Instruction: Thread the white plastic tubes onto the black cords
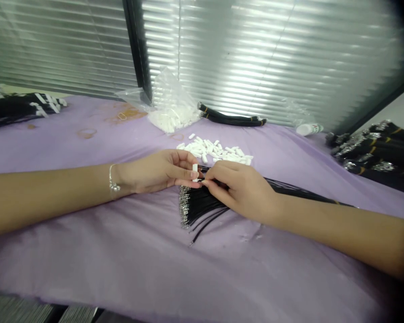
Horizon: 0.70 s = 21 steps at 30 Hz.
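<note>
My left hand (166, 169) pinches a small white plastic connector housing (195, 170) between thumb and fingers. Close against it on the right, my right hand (242, 186) is closed on a thin black wire (202, 180), whose end meets the lower part of the housing. Whether the wire end sits inside the housing I cannot tell. Beneath both hands lies a fanned bundle of black wires (205, 204) with silvery metal terminals (184, 208) at their left ends. The bundle runs off to the right under my right forearm. Just beyond the hands is a pile of loose white housings (218, 150).
A clear plastic bag (173, 112) of white pieces stands behind the pile, beside a tied black wire bundle (232, 117). More bundles (384, 148) lie right, and wires with white housings (27, 105) left. Rubber bands (123, 115) and a white bottle (309, 129) rest on the purple cloth (155, 269).
</note>
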Available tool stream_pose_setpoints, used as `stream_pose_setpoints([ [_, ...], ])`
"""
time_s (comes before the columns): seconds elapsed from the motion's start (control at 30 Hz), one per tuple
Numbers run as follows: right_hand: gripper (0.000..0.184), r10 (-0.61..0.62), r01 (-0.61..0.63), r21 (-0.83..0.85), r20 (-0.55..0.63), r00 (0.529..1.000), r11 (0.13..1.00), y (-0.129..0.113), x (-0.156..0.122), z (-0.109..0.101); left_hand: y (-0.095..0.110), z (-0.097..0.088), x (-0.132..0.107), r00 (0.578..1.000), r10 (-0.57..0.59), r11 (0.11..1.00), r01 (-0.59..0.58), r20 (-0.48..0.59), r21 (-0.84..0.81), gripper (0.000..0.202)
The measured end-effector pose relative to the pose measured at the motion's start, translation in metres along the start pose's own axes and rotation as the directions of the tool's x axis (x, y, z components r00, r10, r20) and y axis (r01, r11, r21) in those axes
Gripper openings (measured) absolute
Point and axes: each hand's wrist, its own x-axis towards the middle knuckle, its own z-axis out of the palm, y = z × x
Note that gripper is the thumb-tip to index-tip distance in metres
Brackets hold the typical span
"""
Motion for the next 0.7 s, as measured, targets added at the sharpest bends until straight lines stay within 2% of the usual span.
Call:
stream_pose_setpoints([
  [0.2,0.022,0.005,0.013,-0.204,0.085,0.996,0.979,-0.002,0.002,-0.006,-0.001,-0.001,0.000,1.000,0.018,1.000,-0.019,0.020,0.014,0.015],
  [0.37,0.020,0.059,-0.028,-0.238,0.126,0.990,0.971,-0.005,0.003,-0.011,-0.002,-0.002,0.001,0.999,0.022,0.999,-0.023,0.039,0.022,0.014],
  [0.7,0.015,-0.057,0.096,-0.365,0.115,0.992,0.926,-0.008,0.004,-0.010,-0.003,-0.003,0.002,0.997,0.037,0.998,-0.040,0.072,0.039,0.016],
])
